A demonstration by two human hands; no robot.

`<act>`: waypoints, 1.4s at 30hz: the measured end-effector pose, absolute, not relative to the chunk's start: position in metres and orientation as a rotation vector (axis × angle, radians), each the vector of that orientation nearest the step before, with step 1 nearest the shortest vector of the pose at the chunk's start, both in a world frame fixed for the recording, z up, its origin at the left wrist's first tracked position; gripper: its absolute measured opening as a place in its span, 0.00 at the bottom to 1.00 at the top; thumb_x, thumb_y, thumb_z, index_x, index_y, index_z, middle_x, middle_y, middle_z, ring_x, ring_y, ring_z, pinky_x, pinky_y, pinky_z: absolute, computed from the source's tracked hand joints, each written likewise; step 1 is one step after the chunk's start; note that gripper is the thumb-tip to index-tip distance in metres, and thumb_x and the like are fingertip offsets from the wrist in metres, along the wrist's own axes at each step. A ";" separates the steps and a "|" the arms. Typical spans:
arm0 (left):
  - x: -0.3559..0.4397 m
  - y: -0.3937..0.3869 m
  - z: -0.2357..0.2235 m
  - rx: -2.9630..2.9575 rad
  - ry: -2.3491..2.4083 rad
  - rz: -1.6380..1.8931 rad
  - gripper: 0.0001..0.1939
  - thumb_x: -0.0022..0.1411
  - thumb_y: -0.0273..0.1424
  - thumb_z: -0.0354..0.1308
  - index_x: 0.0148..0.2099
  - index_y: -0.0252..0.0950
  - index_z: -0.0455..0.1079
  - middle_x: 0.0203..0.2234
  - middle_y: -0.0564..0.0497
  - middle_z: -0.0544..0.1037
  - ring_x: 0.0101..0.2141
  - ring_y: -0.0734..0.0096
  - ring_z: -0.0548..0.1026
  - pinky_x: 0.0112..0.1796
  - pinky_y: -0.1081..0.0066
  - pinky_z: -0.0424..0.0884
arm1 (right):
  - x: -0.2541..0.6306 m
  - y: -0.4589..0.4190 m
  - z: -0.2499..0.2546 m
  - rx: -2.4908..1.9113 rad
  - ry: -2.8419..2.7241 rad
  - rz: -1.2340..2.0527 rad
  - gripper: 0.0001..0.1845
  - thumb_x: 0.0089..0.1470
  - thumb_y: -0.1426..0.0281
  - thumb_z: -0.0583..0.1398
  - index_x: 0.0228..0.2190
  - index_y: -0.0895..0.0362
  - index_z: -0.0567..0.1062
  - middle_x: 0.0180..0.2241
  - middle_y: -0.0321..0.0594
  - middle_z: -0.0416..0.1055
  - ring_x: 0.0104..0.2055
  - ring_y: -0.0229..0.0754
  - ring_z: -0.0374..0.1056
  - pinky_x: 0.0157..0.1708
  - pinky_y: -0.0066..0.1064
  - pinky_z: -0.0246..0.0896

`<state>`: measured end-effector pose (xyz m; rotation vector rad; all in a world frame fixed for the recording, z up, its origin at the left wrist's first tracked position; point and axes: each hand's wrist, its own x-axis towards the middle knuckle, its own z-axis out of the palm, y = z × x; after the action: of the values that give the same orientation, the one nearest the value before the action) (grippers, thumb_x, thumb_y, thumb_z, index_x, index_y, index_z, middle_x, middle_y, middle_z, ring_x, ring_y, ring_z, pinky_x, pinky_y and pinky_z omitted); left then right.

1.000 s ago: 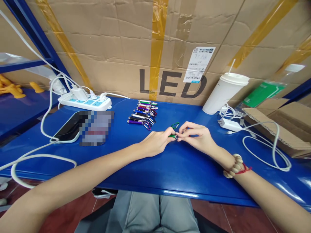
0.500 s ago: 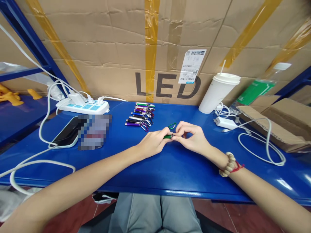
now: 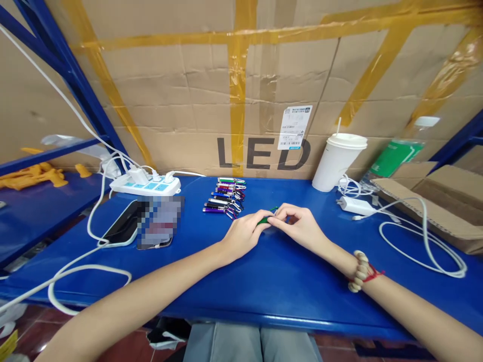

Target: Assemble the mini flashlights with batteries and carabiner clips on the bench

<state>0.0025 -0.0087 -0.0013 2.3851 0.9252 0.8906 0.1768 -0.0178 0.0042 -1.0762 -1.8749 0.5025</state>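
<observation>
Grey trousers [image 3: 234,347] show below the near edge of the blue table [image 3: 245,296], and both bare forearms reach in over that edge, the left slanting in from the lower left corner, the right from the lower right with a beaded bracelet [image 3: 359,271] at its wrist. The hands meet just above the tabletop, backs up and wrists slightly bent inward: the left hand [image 3: 241,235] grasps a green penlight [image 3: 264,219] between thumb and curled fingers, while the right hand [image 3: 302,229] pinches at its other end, thumb against bent forefinger, though whether it grips the light or some small part there I cannot tell. A bit of green clip [image 3: 274,208] peeps out just behind the fingertips. To the left lie a black phone [image 3: 121,223] and a blurred-out item beside it; on the right a white charger [image 3: 356,206] sits near the open cardboard box [image 3: 433,213], whose visible inside is bare brown board. Beyond the hands, slim penlights [image 3: 222,197] with clips lie in a row. Farther back stand a white power strip [image 3: 145,186] with plugs in it, a lidded paper cup [image 3: 335,163] with a straw, its contents hidden, and a green-labelled bottle [image 3: 396,156], all before a large taped carton [image 3: 188,100] printed LED
</observation>
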 end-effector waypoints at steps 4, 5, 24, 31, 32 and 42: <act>0.002 -0.007 -0.001 2.392 0.954 0.918 0.10 0.64 0.29 0.46 0.44 0.39 0.66 0.37 0.52 0.76 0.36 0.71 0.74 0.38 0.73 0.66 | 0.178 -0.015 0.002 -1.134 -1.891 0.465 0.16 0.49 0.61 0.60 0.18 0.58 0.70 0.21 0.36 0.67 0.23 0.33 0.61 0.22 0.25 0.55; 0.003 -0.007 -0.001 2.378 0.970 0.926 0.10 0.64 0.29 0.45 0.44 0.39 0.66 0.36 0.52 0.76 0.34 0.71 0.74 0.37 0.74 0.66 | 0.179 -0.015 0.002 -1.150 -1.883 0.442 0.15 0.48 0.61 0.61 0.19 0.58 0.71 0.21 0.35 0.67 0.22 0.33 0.61 0.21 0.25 0.55; 0.004 -0.007 0.006 2.489 0.929 0.711 0.14 0.66 0.31 0.39 0.47 0.39 0.64 0.38 0.51 0.73 0.39 0.70 0.70 0.41 0.72 0.64 | 0.188 -0.012 0.007 -0.872 -1.859 0.660 0.16 0.43 0.61 0.64 0.16 0.60 0.72 0.25 0.38 0.67 0.24 0.33 0.63 0.23 0.27 0.58; 0.001 -0.008 0.005 2.582 0.805 0.659 0.13 0.65 0.26 0.37 0.38 0.35 0.63 0.28 0.50 0.70 0.31 0.71 0.67 0.35 0.72 0.64 | 0.194 -0.010 0.005 -0.841 -1.880 0.724 0.13 0.44 0.64 0.64 0.17 0.59 0.74 0.26 0.38 0.67 0.25 0.34 0.63 0.24 0.27 0.59; 0.001 -0.008 0.004 2.599 0.795 0.663 0.12 0.65 0.26 0.37 0.36 0.35 0.63 0.28 0.50 0.69 0.30 0.71 0.67 0.34 0.72 0.64 | 0.194 -0.010 0.004 -0.831 -1.885 0.724 0.13 0.44 0.64 0.64 0.17 0.59 0.75 0.26 0.38 0.67 0.25 0.34 0.63 0.24 0.27 0.59; -0.001 -0.007 -0.002 2.772 0.735 0.732 0.13 0.65 0.27 0.39 0.42 0.33 0.65 0.31 0.47 0.73 0.33 0.68 0.70 0.36 0.70 0.67 | 0.189 -0.015 0.001 -0.891 -1.910 0.717 0.18 0.43 0.61 0.64 0.14 0.58 0.67 0.23 0.38 0.68 0.27 0.36 0.64 0.28 0.29 0.59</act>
<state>-0.0008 -0.0071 -0.0025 2.7725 0.7353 0.7324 0.1891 -0.0147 0.0011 -0.8905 -1.9095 0.7165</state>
